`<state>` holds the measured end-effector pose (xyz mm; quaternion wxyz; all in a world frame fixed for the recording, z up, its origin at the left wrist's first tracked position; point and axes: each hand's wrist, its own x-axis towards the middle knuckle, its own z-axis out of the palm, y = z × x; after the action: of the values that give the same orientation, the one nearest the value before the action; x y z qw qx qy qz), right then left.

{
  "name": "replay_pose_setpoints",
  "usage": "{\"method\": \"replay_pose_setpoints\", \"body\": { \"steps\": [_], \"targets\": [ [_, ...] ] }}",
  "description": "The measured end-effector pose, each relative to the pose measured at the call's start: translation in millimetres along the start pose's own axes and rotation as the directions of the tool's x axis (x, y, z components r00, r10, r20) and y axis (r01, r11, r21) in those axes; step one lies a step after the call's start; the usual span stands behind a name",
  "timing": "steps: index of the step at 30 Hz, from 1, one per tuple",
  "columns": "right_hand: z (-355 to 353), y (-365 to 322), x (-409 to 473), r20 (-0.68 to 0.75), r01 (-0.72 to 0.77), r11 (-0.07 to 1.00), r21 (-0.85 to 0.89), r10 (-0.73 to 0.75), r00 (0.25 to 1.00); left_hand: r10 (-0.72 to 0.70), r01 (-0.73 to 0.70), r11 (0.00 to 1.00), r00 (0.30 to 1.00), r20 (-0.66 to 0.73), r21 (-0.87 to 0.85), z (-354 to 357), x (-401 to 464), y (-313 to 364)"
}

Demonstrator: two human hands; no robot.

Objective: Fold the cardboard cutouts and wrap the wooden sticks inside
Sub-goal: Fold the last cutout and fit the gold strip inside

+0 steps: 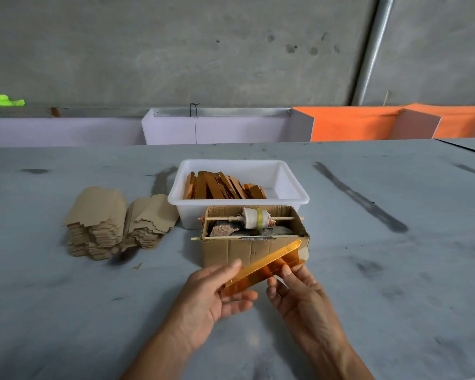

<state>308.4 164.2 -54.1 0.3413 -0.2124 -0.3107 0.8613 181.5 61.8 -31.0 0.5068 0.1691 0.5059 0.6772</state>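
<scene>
Both hands (pixel 203 294) (pixel 294 286) pinched one gold-faced cutout (pixel 263 266) mid-fold; finished wraps filled the white tub (pixel 239 198), flat cutouts (pixel 113 223) remained stacked

Both forearms enter from the lower edge and converge toward the centre. Left hand (pixel 217 292): palm turned inward, thumb above and fingers curled beneath, pinching the near end of a folded gold piece (pixel 263 266). Right hand (pixel 294 289): fingertips gripping its middle from the right.
</scene>
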Motion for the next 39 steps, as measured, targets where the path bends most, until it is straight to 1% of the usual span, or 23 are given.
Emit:
{"method": "replay_pose_setpoints", "body": {
  "steps": [4,8,10,12,15,18,21,23,25,27,29,31,33,37,39],
  "targets": [
    [-2.9,1.0,-1.1,0.014,-0.003,1.0,-0.023,0.004,1.0,-0.033,0.034,0.992,0.999,-0.015,0.119,1.3,-0.6,2.3],
    [-2.4,1.1,-1.6,-0.006,-0.011,0.999,-0.038,0.011,1.0,-0.075,0.076,0.991,0.997,-0.016,0.108,1.5,0.8,0.2],
    [-1.4,1.8,-1.8,-0.022,-0.02,0.999,-0.048,0.019,1.0,-0.072,0.078,0.99,0.996,-0.06,0.113,3.3,2.1,-2.0],
    [-1.5,3.0,-2.9,-0.031,-0.033,0.998,-0.056,0.032,0.999,-0.018,0.037,0.987,0.992,-0.123,0.159,4.4,3.7,-4.8],
    [-2.1,7.1,-5.0,-0.037,-0.052,0.997,-0.057,0.05,0.998,0.106,-0.049,0.958,0.976,-0.19,0.283,7.3,4.0,-7.5],
    [1.3,12.3,-7.4,-0.009,-0.037,0.993,-0.114,0.037,0.999,0.184,-0.103,0.939,0.957,-0.224,0.328,10.3,3.1,-9.5],
    [3.6,16.1,-7.2,-0.04,-0.027,0.985,-0.171,0.021,0.999,0.237,-0.147,0.921,0.946,-0.22,0.36,13.0,1.1,-9.7],
    [5.2,16.8,-6.9,-0.063,-0.017,0.977,-0.211,0.004,0.998,0.24,-0.136,0.905,0.946,-0.217,0.404,12.7,1.1,-9.1],
    [6.6,16.7,-6.9,-0.082,-0.011,0.97,-0.243,-0.009,0.997,0.223,-0.105,0.884,0.951,-0.214,0.456,11.4,1.6,-6.8],
    [6.3,16.5,-6.9,-0.1,-0.012,0.96,-0.279,-0.017,0.995,0.18,-0.072,0.879,0.965,-0.188,0.471,10.4,2.5,-3.6],
    [4.9,16.8,-6.9,-0.11,-0.013,0.952,-0.307,-0.022,0.994,0.135,-0.052,0.898,0.978,-0.161,0.437,10.3,3.6,-1.9],
    [4.2,17.6,-7.3,-0.104,-0.016,0.946,-0.324,-0.019,0.994,0.126,-0.045,0.908,0.978,-0.169,0.417,9.7,5.3,-2.6],
    [3.8,18.7,-7.6,-0.084,-0.015,0.945,-0.326,-0.014,0.996,0.133,-0.039,0.9,0.973,-0.188,0.435,9.2,6.6,-3.1],
    [3.2,17.4,-9.8,-0.025,-0.026,0.961,-0.275,0.02,0.999,0.178,-0.056,0.862,0.964,-0.198,0.503,7.2,9.2,-2.0],
    [4.6,16.0,-11.0,-0.027,-0.041,0.963,-0.267,0.036,0.999,0.198,-0.068,0.84,0.962,-0.188,0.539,5.8,9.7,-2.6]
  ]
}}
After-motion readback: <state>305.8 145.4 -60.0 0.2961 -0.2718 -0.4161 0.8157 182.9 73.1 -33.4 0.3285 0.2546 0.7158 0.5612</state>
